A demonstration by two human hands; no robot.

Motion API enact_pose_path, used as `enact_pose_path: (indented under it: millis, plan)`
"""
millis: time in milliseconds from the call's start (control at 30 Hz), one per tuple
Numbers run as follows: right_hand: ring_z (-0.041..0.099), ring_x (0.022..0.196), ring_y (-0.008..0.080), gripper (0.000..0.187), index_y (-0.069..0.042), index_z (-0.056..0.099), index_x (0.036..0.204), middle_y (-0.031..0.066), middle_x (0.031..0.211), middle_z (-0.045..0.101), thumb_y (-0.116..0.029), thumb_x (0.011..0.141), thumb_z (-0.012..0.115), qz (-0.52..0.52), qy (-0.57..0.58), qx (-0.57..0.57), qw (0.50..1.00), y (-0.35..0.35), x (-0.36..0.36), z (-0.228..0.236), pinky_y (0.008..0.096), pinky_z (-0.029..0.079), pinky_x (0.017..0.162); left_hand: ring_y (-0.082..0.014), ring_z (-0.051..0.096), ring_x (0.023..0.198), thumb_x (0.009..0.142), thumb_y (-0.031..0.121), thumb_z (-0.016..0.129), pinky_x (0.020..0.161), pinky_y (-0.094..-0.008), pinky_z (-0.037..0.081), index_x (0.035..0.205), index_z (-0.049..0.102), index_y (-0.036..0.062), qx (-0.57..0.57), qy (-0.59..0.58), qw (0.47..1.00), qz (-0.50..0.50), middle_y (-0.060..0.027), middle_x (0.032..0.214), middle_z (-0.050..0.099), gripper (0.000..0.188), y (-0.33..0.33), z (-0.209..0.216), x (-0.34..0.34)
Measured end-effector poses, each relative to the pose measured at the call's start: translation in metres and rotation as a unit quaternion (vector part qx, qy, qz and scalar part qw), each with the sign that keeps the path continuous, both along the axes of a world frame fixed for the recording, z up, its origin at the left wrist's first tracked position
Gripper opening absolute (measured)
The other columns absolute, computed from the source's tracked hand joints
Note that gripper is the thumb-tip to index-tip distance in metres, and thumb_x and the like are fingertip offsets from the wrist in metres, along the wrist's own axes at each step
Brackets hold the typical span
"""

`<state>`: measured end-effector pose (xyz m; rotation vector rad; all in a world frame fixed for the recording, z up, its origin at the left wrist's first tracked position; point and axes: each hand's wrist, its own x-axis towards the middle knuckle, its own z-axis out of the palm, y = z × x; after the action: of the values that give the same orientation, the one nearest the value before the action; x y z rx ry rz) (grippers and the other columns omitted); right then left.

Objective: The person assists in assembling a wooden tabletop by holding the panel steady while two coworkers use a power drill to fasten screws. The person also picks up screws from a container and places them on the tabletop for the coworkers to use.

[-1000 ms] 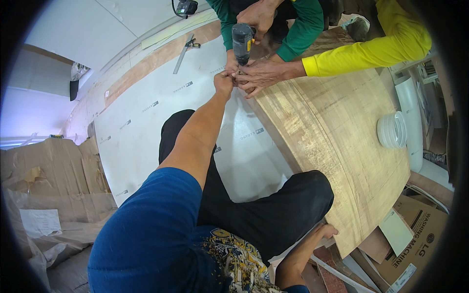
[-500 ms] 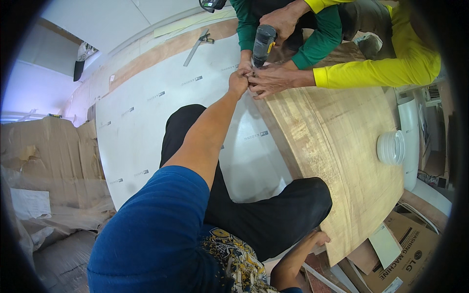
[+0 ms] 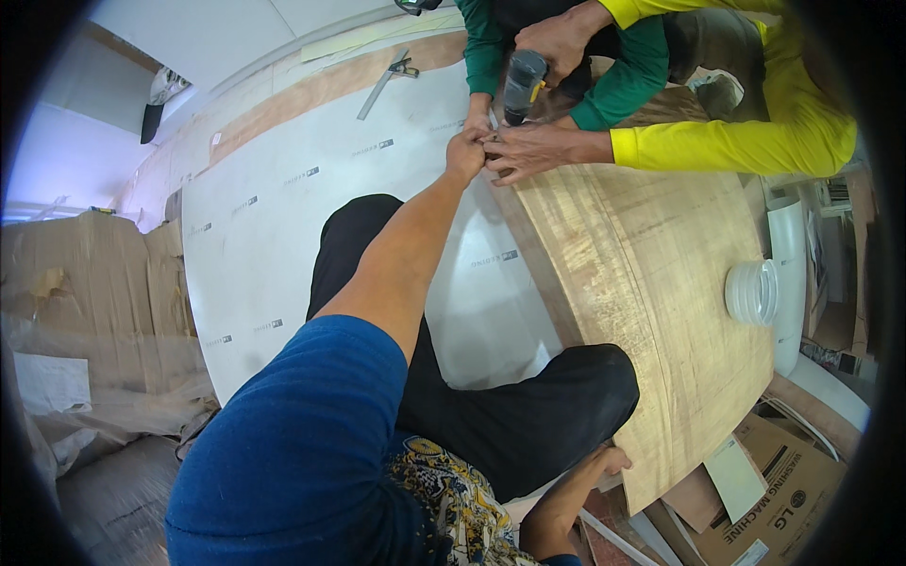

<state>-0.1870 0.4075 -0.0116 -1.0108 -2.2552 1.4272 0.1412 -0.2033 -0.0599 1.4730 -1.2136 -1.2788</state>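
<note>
The left grip (image 3: 464, 156) is curled at the far corner of the wooden panel (image 3: 661, 302), though what it pinches, if anything, cannot be told; the right grip (image 3: 615, 460) is at the near edge, its hold also unclear. The drill (image 3: 524, 85), in a yellow-sleeved co-worker's hand (image 3: 555, 42), points down close by, so a slipping bit could catch fingers, and the panel, right of the white sheet (image 3: 264, 255), might shift if support eased.
</note>
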Motion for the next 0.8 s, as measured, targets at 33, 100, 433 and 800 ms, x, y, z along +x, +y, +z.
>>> enact_pose_path:
  millis: [33, 100, 433, 800]
  plan:
    - [0.064, 0.115, 0.0562, 0.073, 0.029, 0.054, 0.121, 0.0468, 0.122, 0.061, -0.042, 0.109, 0.039, 0.003, -0.002, 0.001, 1.0, -0.001, 0.001, -0.001, 0.056, 0.056, 0.097, -0.0265, 0.071, 0.086, 0.093, 0.007, 0.059, 0.076, -0.0372, 0.054, 0.11, 0.08, 0.0076, -0.024, -0.01, 1.0, -0.002, -0.0163, 0.099, 0.076, 0.027, -0.001, -0.003, 0.003]
    - [0.064, 0.115, 0.0561, 0.073, 0.028, 0.054, 0.121, 0.0468, 0.122, 0.061, -0.042, 0.109, 0.039, 0.011, -0.002, 0.0, 1.0, -0.002, 0.001, -0.001, 0.0559, 0.056, 0.097, -0.0176, 0.065, 0.063, 0.094, 0.01, 0.061, 0.053, -0.0326, 0.048, 0.114, 0.077, 0.0041, -0.072, -0.03, 0.997, -0.007, -0.0103, 0.087, 0.073, 0.026, -0.004, -0.01, 0.009]
    - [0.065, 0.115, 0.0556, 0.073, 0.028, 0.054, 0.122, 0.0465, 0.122, 0.061, -0.043, 0.108, 0.04, 0.018, -0.005, 0.01, 1.0, 0.003, -0.002, -0.001, 0.0557, 0.056, 0.097, -0.0342, 0.074, 0.098, 0.092, 0.009, 0.061, 0.086, -0.0414, 0.057, 0.107, 0.081, 0.0082, -0.005, -0.028, 1.0, 0.008, -0.0196, 0.103, 0.078, 0.025, -0.003, -0.006, -0.002]
    - [0.065, 0.115, 0.0551, 0.074, 0.028, 0.054, 0.122, 0.0462, 0.122, 0.061, -0.043, 0.108, 0.04, 0.016, -0.012, 0.01, 1.0, 0.006, 0.002, -0.007, 0.0554, 0.056, 0.097, -0.0204, 0.069, 0.07, 0.091, 0.002, 0.052, 0.058, -0.0335, 0.055, 0.111, 0.078, 0.0011, -0.057, 0.079, 0.995, 0.014, -0.014, 0.086, 0.073, 0.033, -0.002, -0.012, 0.004]
